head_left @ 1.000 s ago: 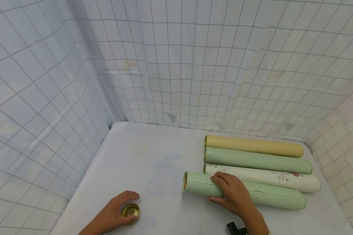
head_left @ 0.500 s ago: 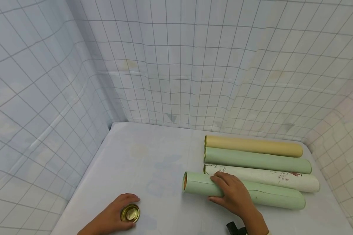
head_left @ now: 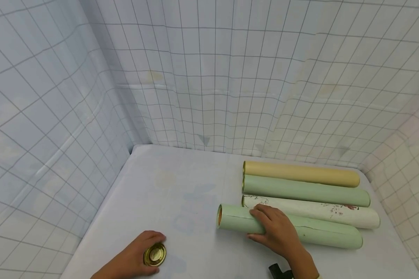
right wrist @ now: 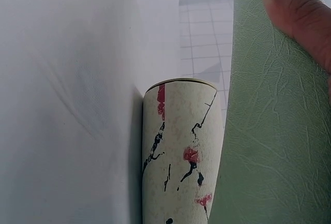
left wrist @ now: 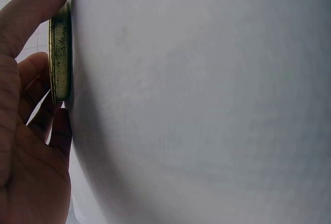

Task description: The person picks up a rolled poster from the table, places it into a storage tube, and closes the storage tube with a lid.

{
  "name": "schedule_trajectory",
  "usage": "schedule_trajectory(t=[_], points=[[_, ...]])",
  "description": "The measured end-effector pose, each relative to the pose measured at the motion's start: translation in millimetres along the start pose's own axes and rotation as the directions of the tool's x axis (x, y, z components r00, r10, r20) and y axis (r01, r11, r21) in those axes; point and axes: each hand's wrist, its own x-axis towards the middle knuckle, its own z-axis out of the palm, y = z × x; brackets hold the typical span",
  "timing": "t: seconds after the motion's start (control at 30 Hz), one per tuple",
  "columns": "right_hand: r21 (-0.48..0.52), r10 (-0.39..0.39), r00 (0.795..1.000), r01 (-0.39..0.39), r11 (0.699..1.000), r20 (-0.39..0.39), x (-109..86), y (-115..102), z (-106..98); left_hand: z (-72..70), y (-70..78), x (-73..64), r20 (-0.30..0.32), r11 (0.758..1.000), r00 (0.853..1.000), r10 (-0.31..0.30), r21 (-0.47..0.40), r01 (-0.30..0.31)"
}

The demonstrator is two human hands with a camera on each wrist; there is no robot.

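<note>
A round gold-coloured metal lid (head_left: 155, 254) lies on the white cloth at the front left. My left hand (head_left: 136, 254) curves round it, with the thumb at its near edge and a finger at its far edge. Seen edge-on in the left wrist view, the lid (left wrist: 61, 53) is ringed by thumb and fingers. My right hand (head_left: 277, 230) grips a light green cardboard tube (head_left: 329, 232) from above. Its left end is uncapped and shows a brown inside. In the right wrist view, my thumb (right wrist: 300, 14) presses along the textured green tube (right wrist: 274, 125).
Behind the held tube lie a white floral tube (head_left: 310, 209), another green tube (head_left: 307, 190) and a yellow tube (head_left: 300, 173), side by side. White cloth covers the table (head_left: 181, 186). Grid-patterned curtains (head_left: 209, 77) enclose its back and sides. A black object (head_left: 279, 271) sits by my right wrist.
My left thumb has shifted off the lid's top to its near edge, and the fingers have settled closer round it. My right hand and the tubes have stayed in place.
</note>
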Motion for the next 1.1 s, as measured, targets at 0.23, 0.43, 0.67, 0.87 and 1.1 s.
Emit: schedule_trajectory(t=[0.23, 0.43, 0.67, 0.87, 1.1], points=[[0.008, 0.0, 1.0, 0.0, 1.0, -0.006, -1.7, 0.2, 0.4, 0.1, -2.0, 1.0, -0.011, 0.998, 0.998, 0.061, 0.001, -0.061], [0.009, -0.003, 1.0, 0.003, 1.0, -0.011, -2.1, 1.2, 0.7, 0.8, -0.2, 0.9, -0.015, 0.999, 0.999, -0.031, 0.024, 0.031], [0.016, -0.006, 1.0, 0.006, 1.0, -0.016, -1.1, 1.6, 1.0, -6.8, 6.0, 10.6, -0.038, 0.998, 0.997, -0.064, 0.022, 0.065], [0.013, -0.005, 1.0, 0.005, 1.0, -0.017, -0.3, 1.5, 0.4, -15.0, 14.8, 26.0, -0.063, 0.997, 0.995, -0.073, -0.016, 0.072], [0.018, 0.0, 1.0, 0.001, 1.0, -0.016, -0.3, 1.0, 0.5, -21.6, 28.4, 48.9, -0.112, 0.993, 0.988, -0.102, -0.078, 0.094]])
